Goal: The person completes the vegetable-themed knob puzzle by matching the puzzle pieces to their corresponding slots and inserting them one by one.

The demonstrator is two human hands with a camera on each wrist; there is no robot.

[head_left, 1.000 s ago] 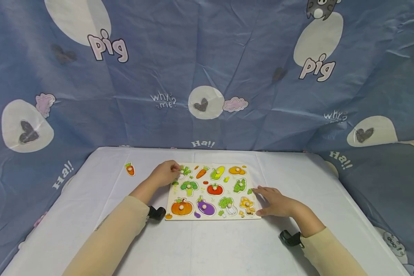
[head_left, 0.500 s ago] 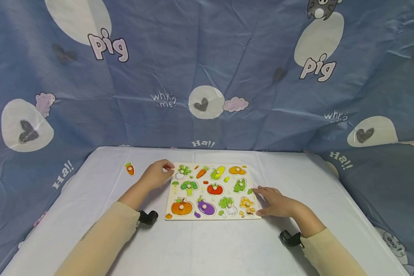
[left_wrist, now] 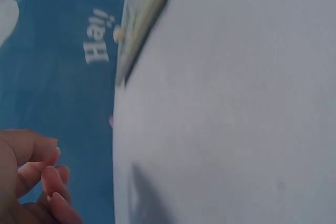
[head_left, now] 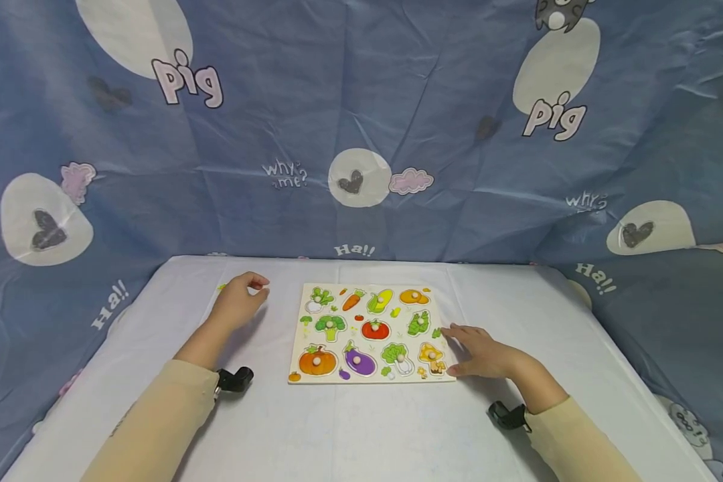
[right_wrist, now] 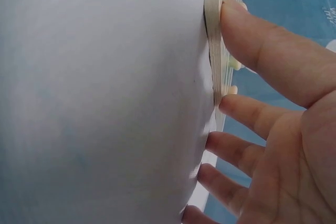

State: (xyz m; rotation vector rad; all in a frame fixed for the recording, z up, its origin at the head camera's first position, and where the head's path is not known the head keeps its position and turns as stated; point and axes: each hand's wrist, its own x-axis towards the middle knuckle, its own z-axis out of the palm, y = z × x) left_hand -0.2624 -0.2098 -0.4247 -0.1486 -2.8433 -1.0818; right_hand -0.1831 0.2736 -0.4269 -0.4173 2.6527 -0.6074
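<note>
A wooden vegetable puzzle board point(head_left: 373, 381) lies flat on the white-covered table. Knobbed pieces sit in it, among them a pumpkin piece point(head_left: 309, 365), an eggplant piece point(head_left: 364, 365) and a tomato piece point(head_left: 381, 333). The printed carrot spot point(head_left: 352, 301) shows no knob. Left of the board, my left hand point(head_left: 239, 302) hovers with loosely curled fingers and nothing between them. Behind it only the green leaf tip of a carrot piece point(head_left: 221, 286) shows; the remainder is hidden. My right hand point(head_left: 482, 351) rests at the board's right edge, thumb and fingertips touching it.
A white cloth point(head_left: 373, 435) covers the table. Blue printed fabric point(head_left: 265, 221) hangs behind and along both sides. Each wrist carries a black camera, such as the left wrist camera point(head_left: 235, 379).
My left hand has left the turnip piece at the board's upper left corner and moved left, now covering most of the carrot piece. The right hand and board stay put.
</note>
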